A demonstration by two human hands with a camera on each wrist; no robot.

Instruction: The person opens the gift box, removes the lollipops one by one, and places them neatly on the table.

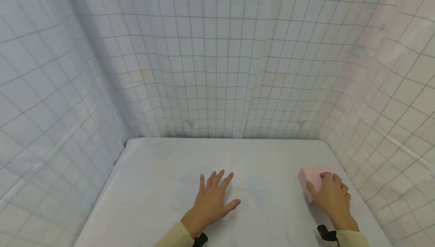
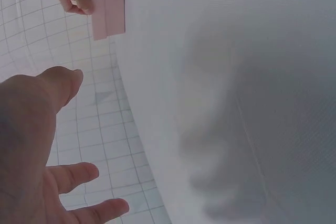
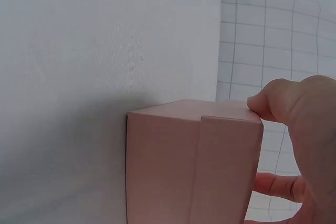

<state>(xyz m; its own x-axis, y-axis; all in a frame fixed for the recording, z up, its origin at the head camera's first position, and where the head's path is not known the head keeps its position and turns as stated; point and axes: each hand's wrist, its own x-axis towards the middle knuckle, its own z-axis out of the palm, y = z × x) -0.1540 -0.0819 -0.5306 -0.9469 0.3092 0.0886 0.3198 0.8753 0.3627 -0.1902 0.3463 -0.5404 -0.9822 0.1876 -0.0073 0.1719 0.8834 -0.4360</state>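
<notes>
A pink box [image 1: 310, 175] with a straight seam along its side sits on the right part of the white table. My right hand [image 1: 331, 198] is over it with bent fingers, gripping its upper part. In the right wrist view the thumb [image 3: 268, 100] meets the box's [image 3: 168, 166] upper edge, and other fingers reach behind it. My left hand [image 1: 211, 201] is held over the middle of the table, fingers spread and holding nothing. In the left wrist view its shadow falls on the cloth, apart from the box [image 2: 107, 9].
The table [image 1: 163, 186] has a white cover. White grid-patterned curtains [image 1: 221, 58] enclose it at the back and on both sides; the right curtain [image 1: 391, 156] runs close beside the box. Black bands [image 1: 326, 233] sit at the wrists, next to pale sleeves.
</notes>
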